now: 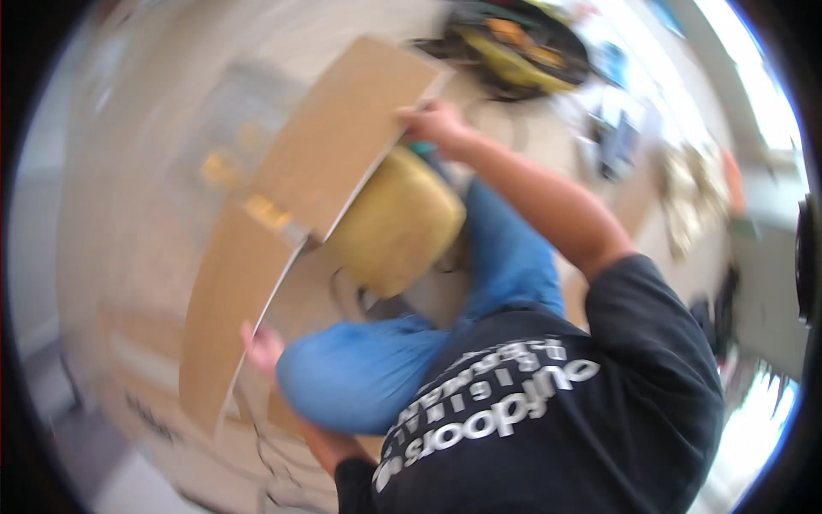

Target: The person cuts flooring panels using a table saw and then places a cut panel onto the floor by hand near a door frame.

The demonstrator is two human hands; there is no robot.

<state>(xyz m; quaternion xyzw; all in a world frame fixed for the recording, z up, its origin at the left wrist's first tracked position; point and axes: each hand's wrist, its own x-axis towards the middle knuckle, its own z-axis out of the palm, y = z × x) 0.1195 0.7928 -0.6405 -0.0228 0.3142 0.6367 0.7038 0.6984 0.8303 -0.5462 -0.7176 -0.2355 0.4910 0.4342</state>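
brown board [295,184], gripped by right hand [437,128] and blurred left hand [264,348], hides some fingers.

The brown board [338,141] looks like fibreboard or stiff card, its broad face smooth and matt, its long edge pale. The rounded yellow pad [398,224] has a mottled, dull surface; its material cannot be told. The person's trousers [360,364] look like denim, the T-shirt [599,428] matt black cloth bearing flat white print.
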